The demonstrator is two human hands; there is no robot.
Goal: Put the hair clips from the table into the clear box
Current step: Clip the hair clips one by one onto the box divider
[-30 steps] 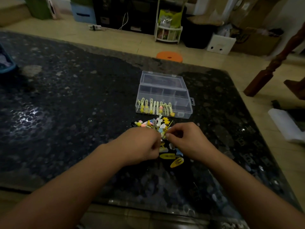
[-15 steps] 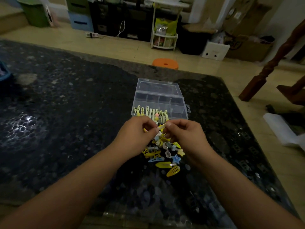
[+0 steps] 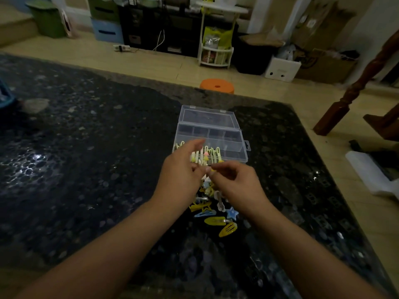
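box: the clear box [image 3: 235, 145] sits open on the table [image 3: 90, 169], lid laid back flat on the far side, so its compartments are open from above
near row: a line of clips [image 3: 212, 153] fills the left part of the front compartment; its right part is bare
hands: left hand [image 3: 183, 171] and right hand [image 3: 234, 183] hover close together just before the box's front wall
pile: loose clips [image 3: 216, 214] lie under and behind the hands
sides: bare table left and right of the box
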